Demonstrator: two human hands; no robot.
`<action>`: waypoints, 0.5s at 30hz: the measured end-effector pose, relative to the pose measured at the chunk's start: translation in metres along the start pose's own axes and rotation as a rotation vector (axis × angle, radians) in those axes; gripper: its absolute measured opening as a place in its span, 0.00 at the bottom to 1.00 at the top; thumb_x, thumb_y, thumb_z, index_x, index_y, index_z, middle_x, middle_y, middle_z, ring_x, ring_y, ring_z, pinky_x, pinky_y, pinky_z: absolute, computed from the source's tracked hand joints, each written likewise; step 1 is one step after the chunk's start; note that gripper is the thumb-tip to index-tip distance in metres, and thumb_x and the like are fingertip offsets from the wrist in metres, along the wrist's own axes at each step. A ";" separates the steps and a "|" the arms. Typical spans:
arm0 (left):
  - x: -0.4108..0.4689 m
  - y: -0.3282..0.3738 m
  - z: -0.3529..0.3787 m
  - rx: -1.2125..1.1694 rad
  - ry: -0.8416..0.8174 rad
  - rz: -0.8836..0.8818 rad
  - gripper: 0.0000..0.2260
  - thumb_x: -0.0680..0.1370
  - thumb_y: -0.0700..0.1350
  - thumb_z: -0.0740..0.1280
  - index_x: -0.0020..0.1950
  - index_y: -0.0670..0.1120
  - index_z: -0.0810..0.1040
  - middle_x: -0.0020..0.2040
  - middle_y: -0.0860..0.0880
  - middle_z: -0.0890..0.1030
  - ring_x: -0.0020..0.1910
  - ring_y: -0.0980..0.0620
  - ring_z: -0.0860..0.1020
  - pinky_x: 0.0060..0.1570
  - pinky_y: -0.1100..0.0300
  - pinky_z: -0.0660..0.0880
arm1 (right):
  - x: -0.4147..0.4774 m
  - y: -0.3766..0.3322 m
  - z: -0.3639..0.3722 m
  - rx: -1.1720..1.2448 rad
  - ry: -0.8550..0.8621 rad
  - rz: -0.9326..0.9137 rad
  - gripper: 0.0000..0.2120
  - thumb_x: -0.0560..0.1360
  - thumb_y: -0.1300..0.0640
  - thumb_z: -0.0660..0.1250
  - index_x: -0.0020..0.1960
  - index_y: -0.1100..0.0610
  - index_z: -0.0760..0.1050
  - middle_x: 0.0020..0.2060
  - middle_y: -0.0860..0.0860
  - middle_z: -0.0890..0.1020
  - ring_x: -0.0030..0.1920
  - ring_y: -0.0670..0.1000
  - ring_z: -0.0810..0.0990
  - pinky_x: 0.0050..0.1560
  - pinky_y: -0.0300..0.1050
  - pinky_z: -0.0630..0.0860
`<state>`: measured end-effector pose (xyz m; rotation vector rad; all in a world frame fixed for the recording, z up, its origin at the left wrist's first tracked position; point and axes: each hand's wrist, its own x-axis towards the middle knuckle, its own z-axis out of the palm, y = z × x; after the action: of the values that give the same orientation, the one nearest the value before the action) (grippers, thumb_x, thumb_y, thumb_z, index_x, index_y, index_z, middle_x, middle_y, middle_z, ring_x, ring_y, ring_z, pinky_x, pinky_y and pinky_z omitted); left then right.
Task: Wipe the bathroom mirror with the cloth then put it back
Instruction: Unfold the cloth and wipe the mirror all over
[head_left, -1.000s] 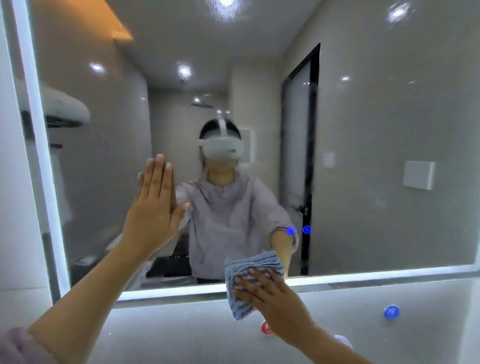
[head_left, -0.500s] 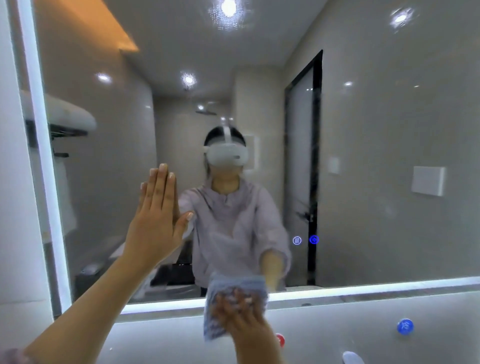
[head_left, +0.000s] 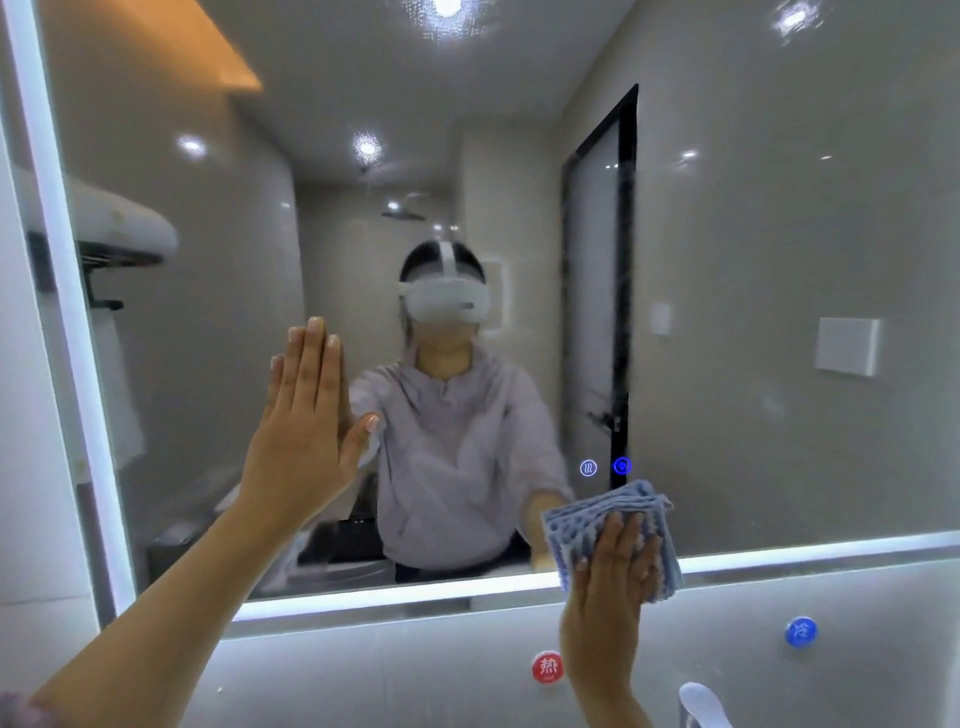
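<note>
Beneath right hand (head_left: 607, 592) fingers (head_left: 617, 540), cloth (head_left: 574, 532) apparently lies flat against mirror (head_left: 753, 249).

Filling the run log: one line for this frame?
phase: wiping | right hand: presses cloth low on mirror | left hand: flat on mirror

- You've got two grips up: left grip (head_left: 301, 452), right grip (head_left: 608, 587).
- One blue cloth (head_left: 571, 535), under your right grip.
- One mirror (head_left: 779, 260).
- Two lit icons just above your right grip: white icon (head_left: 588, 468), blue icon (head_left: 622, 465).
- Two round markers flanking your right wrist: red marker (head_left: 547, 666), blue marker (head_left: 800, 632).
- One white spout (head_left: 701, 701), below your right grip.
</note>
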<state>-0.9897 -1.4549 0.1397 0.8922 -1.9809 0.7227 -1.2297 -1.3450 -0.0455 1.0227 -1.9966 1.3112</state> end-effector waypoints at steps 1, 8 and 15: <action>0.000 -0.001 0.001 -0.003 0.000 0.002 0.35 0.77 0.59 0.45 0.74 0.33 0.45 0.76 0.35 0.45 0.76 0.39 0.44 0.74 0.45 0.46 | -0.002 -0.011 0.003 -0.007 -0.005 -0.047 0.24 0.81 0.51 0.42 0.73 0.63 0.55 0.71 0.65 0.63 0.70 0.71 0.61 0.68 0.62 0.59; 0.001 -0.005 0.008 -0.018 0.031 0.001 0.36 0.78 0.59 0.46 0.74 0.32 0.47 0.76 0.35 0.48 0.76 0.39 0.46 0.74 0.45 0.46 | -0.018 -0.067 0.020 -0.227 -0.251 -0.938 0.28 0.74 0.47 0.62 0.73 0.46 0.62 0.75 0.44 0.61 0.76 0.54 0.55 0.74 0.54 0.51; 0.001 -0.003 0.008 -0.018 0.063 0.017 0.34 0.78 0.56 0.50 0.73 0.31 0.50 0.75 0.33 0.50 0.75 0.37 0.48 0.74 0.44 0.49 | 0.034 -0.018 -0.020 -0.176 -0.049 -0.527 0.24 0.78 0.54 0.54 0.74 0.53 0.61 0.73 0.50 0.63 0.75 0.56 0.56 0.72 0.58 0.56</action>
<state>-0.9910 -1.4626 0.1369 0.8324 -1.9388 0.7327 -1.2337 -1.3416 -0.0026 1.3801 -1.6743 0.8206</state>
